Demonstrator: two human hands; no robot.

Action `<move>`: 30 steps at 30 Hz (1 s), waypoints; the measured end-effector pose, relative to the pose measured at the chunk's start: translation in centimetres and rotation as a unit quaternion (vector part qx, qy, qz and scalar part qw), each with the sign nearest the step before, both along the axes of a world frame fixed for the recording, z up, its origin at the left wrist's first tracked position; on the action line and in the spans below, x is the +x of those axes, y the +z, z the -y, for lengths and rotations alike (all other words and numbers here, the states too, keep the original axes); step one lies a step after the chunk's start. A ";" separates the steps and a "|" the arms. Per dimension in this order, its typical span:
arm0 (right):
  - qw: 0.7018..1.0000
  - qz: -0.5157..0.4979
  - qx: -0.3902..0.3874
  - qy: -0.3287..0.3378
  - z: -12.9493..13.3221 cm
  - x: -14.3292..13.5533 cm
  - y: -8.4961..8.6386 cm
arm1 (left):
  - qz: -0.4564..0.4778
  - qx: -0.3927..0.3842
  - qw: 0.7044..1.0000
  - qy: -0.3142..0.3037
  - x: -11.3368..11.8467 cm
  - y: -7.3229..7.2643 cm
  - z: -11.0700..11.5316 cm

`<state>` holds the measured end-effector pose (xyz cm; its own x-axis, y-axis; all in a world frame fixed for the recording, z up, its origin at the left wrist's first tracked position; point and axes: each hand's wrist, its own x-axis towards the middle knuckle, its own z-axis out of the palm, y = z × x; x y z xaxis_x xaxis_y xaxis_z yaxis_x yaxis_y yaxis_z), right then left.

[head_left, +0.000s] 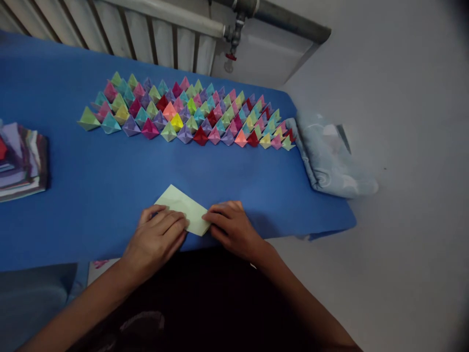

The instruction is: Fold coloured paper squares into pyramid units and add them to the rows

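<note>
A pale green sheet of folded paper [188,208] lies slantwise near the front edge of the blue-covered table. My left hand [161,232] rests over its lower left side, with bent fingers pressing the paper and holding it. At the right end, the fingers of my right hand [230,225] are closed on the paper's edge. Both thumbs are mostly hidden. Beyond my hands, several rows of small folded paper boats [198,115] stand close together, in green, pink, purple, blue, red and yellow.
A stack of coloured paper [25,161] sits at the table's left. Folded grey-blue cloth [326,156] lies at the right end against the wall. Behind the blue table cover [110,190] are a white radiator [139,36] and a pipe with a red-handled valve [231,56].
</note>
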<state>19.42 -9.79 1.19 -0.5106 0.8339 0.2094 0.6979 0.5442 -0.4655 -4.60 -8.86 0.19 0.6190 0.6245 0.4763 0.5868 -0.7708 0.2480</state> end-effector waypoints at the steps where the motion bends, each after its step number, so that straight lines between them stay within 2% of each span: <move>1: 1.000 -0.002 0.005 0.005 -0.1 -0.2 -0.1 | -0.004 0.000 1.000 0.003 0.0 0.0 0.1; 4: 1.000 -0.008 0.015 0.002 0.0 -0.5 -0.2 | -0.007 0.007 1.000 0.015 0.0 0.1 0.3; 12: 0.994 -0.043 -0.012 -0.098 0.3 -0.5 -0.6 | 0.029 -0.024 0.998 0.053 0.2 -0.1 0.1; 20: 0.979 -0.069 -0.076 -0.173 0.0 -1.2 0.0 | 0.045 -0.081 0.989 0.115 0.6 0.1 0.1; 30: 0.974 -0.049 -0.092 -0.202 -0.3 -1.7 0.1 | 0.032 -0.094 0.984 0.149 0.9 -0.2 0.1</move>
